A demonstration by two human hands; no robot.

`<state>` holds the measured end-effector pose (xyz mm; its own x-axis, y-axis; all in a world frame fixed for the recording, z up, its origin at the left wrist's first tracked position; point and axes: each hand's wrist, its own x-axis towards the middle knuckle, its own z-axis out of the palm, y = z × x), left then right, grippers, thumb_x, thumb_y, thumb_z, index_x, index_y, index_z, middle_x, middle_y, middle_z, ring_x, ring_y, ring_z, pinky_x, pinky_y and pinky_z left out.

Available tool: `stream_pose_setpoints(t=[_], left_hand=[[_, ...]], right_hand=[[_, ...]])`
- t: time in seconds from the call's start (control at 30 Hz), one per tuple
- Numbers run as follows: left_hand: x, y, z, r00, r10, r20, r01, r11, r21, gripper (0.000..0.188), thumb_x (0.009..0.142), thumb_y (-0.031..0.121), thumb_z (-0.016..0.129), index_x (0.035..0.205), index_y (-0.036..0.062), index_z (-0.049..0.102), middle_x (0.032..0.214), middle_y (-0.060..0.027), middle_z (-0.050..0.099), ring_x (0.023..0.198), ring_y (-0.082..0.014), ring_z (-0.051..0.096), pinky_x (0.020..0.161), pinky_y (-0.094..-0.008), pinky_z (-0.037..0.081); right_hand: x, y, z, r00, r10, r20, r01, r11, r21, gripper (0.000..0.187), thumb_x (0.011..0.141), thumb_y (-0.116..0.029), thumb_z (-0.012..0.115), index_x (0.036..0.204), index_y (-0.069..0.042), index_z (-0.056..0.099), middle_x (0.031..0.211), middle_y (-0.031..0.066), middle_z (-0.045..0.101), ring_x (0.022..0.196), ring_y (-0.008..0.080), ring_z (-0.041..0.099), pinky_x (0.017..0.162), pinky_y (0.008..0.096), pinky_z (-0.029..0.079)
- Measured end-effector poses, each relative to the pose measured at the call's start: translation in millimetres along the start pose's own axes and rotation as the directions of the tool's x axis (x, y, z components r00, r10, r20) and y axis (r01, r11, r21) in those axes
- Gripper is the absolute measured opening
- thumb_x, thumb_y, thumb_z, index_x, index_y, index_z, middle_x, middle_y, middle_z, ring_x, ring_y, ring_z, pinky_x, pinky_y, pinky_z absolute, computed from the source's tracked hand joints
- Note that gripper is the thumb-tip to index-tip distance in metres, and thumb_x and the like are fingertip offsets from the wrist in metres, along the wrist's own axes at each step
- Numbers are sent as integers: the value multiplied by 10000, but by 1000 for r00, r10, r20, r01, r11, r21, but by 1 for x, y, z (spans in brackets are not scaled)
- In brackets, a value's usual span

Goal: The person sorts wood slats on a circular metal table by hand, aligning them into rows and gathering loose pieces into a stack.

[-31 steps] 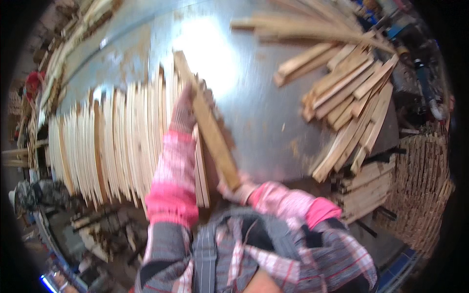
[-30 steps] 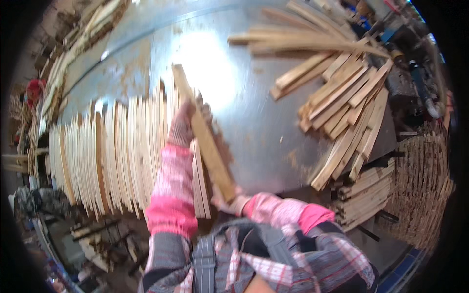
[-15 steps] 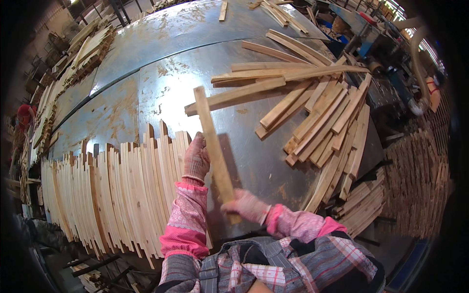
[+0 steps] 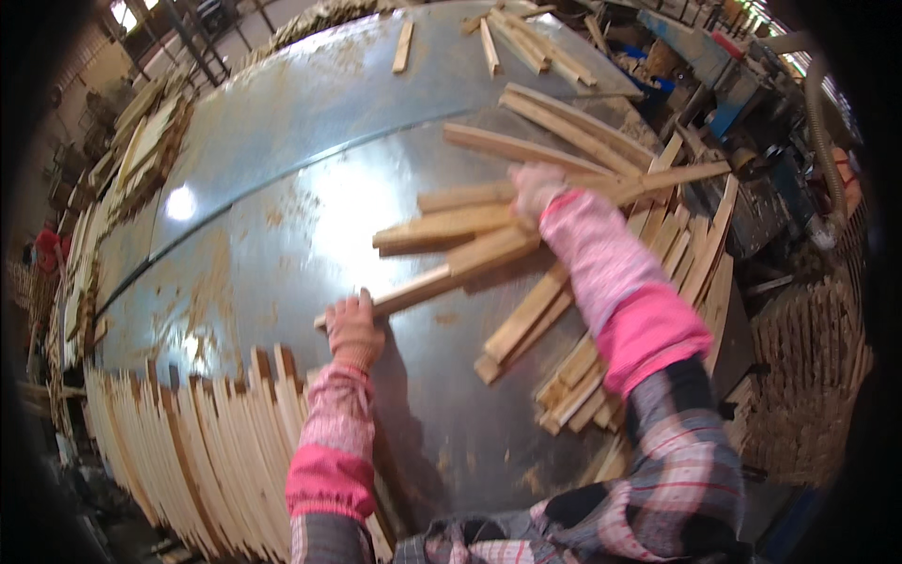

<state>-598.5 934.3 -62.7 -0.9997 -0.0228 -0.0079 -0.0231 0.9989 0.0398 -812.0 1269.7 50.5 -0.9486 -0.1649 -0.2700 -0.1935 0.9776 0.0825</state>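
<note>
My left hand [image 4: 355,331], in a pinkish work glove, is closed over the near left end of a pale wooden strip [image 4: 413,289]. That strip slants up to the right, and its far end meets a wider strip [image 4: 493,252] of the fanned pile. My right hand [image 4: 540,188], also gloved, reaches across the pile. It rests over the strips there, beside a flat-lying strip [image 4: 462,196]; its fingers are blurred and partly hidden. Below my left forearm, a row of upright-looking strips [image 4: 216,442] lies side by side along the near left table edge.
The metal table [image 4: 272,254] carries sawdust smears. More strips [image 4: 536,47] lie at its far right, and a lone strip [image 4: 402,47] at the far edge. Stacked wood [image 4: 141,160] lines the left side. Machinery [image 4: 728,113] and a ribbed wood stack [image 4: 799,367] stand at right.
The strip that my right hand held upright is out of that hand, which has moved up to the pile. My left hand has come onto a strip's end. The view has shifted.
</note>
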Motion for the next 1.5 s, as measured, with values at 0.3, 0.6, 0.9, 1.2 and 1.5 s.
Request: stream_pose_setpoints(t=[0.3, 0.6, 0.9, 1.2, 1.5], left_hand=[[68, -31, -72, 936, 303, -182, -287, 952, 108, 47, 738, 117, 695, 748, 164, 695, 844, -72, 640, 906, -288, 615, 996, -471, 418], [29, -74, -153, 952, 305, -31, -305, 952, 0, 16, 739, 113, 705, 730, 121, 715, 843, -94, 667, 934, -305, 644, 1009, -453, 456], [14, -59, -128, 801, -91, 592, 405, 811, -423, 301, 754, 125, 692, 1032, 20, 742, 760, -37, 637, 718, -142, 607, 663, -297, 496], [-65, -37, -106, 717, 193, 669, 695, -142, -704, 649, 931, 226, 649, 1511, 55, 411, 1047, -123, 653, 787, -138, 625, 637, -274, 575], [-180, 33, -1, 927, 240, 288, 257, -966, -21, 687, 908, 179, 700, 1481, 69, 339, 1280, -154, 464, 917, -219, 601, 755, -357, 588]], right_hand=[[-42, -1, 50, 936, -172, 309, 203, 976, -73, 350, 903, -355, 635, 1081, -71, 736, 1108, 158, 727, 1065, 322, 696, 860, 494, 539], [-45, 11, -43, 913, -258, -317, 321, 932, 166, 278, 889, -290, 655, 955, -19, 658, 862, 190, 664, 823, 364, 670, 712, 472, 526], [44, 66, -82, 955, -292, -58, 297, 918, 262, 516, 825, -353, 696, 1155, 39, 635, 1064, 216, 694, 974, 329, 673, 837, 417, 519], [-98, 100, 118, 995, 44, -85, -41, 999, 34, 684, 797, -297, 737, 1410, -87, 519, 1178, 199, 677, 1121, 356, 642, 981, 433, 500], [-190, -81, 89, 938, -241, 250, -254, 16, 967, 398, 939, -244, 622, 1245, 11, 624, 814, 66, 632, 698, 136, 593, 611, 268, 508]])
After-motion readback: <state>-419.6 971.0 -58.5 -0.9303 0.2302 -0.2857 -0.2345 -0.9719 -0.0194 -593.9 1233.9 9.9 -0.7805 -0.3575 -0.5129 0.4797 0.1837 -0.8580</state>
